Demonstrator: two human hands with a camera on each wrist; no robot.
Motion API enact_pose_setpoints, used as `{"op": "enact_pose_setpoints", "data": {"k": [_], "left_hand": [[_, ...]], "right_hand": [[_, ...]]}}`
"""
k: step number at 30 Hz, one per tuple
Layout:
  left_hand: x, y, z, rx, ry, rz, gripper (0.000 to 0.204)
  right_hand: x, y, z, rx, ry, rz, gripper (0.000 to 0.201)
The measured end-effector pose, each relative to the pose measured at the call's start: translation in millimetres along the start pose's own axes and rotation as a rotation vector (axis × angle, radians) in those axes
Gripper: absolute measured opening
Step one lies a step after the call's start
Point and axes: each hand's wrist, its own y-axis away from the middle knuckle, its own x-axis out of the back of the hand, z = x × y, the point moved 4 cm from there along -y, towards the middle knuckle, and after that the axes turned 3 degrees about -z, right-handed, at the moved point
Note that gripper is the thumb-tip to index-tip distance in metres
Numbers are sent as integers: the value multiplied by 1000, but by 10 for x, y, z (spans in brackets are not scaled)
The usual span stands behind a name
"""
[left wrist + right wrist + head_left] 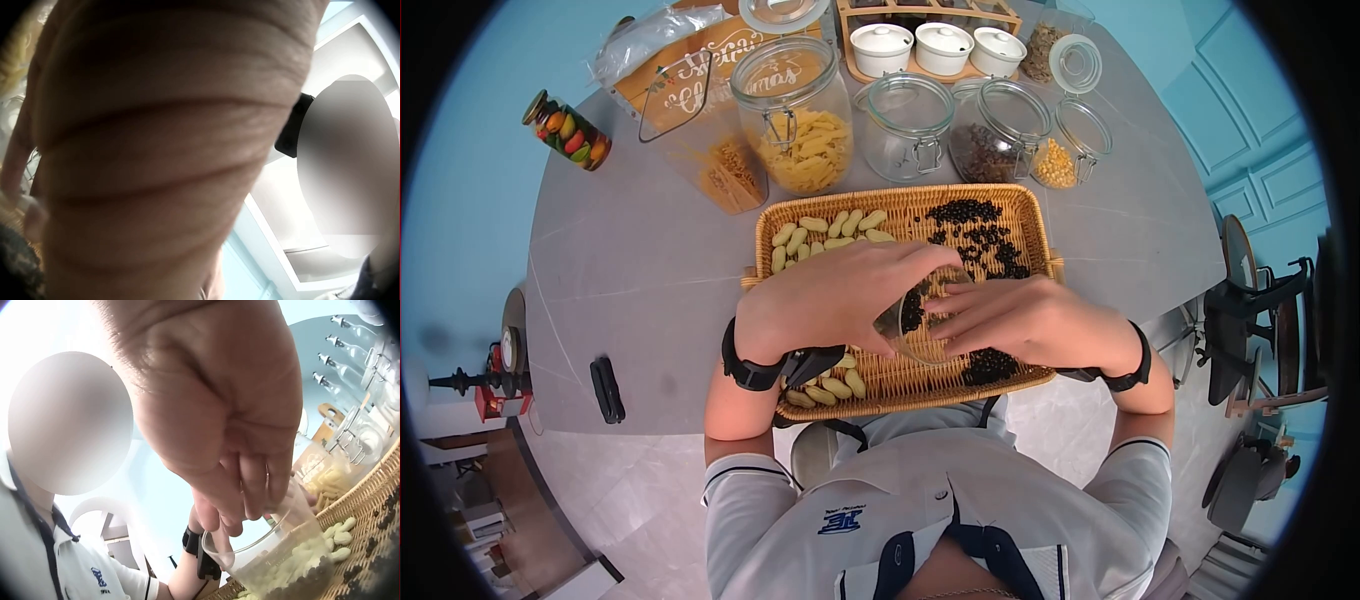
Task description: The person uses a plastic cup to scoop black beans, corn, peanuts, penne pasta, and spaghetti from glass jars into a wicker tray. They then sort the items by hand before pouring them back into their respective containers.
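Note:
Over the wicker tray (870, 375), the left hand (840, 300) grips a clear cup (920, 345) that tilts with its mouth toward the right hand (1025, 320). The right hand's fingers extend to the cup's mouth; in the right wrist view the fingertips (231, 526) are at the rim of the cup (284, 562), and whether they hold anything is hidden. Dark beans show at the cup's bottom. Peanuts (840, 388) lie on the tray's left side, black beans (990, 368) on its right. The left hand (162, 150) fills much of the left wrist view, blurred.
Behind the tray stand a pasta jar (808, 150), an empty glass jar (908, 130), a jar of dark pieces (990, 150) and a small corn jar (1055, 165). White lidded pots (943, 50) stand farther back. A black object (607, 390) lies at the table's left.

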Motion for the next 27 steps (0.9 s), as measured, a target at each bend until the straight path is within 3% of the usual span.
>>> {"op": "enact_pose_setpoints", "data": {"k": [4, 8, 12, 13, 16, 27], "left_hand": [[7, 9, 7, 14, 34, 4, 97], [2, 7, 4, 28, 20, -5, 96], [19, 7, 24, 35, 19, -4, 96], [19, 5, 25, 36, 22, -7, 96], [6, 3, 13, 29, 4, 3, 96], [2, 5, 4, 11, 0, 14, 95]], "right_hand": [[301, 194, 253, -311, -8, 223, 15], [238, 402, 703, -444, 355, 78, 39], [-37, 483, 804, -520, 573, -147, 64], [-66, 462, 767, -453, 632, -119, 63], [-116, 464, 745, -470, 610, -155, 60], [-131, 527, 868, -491, 312, -161, 22]]}}
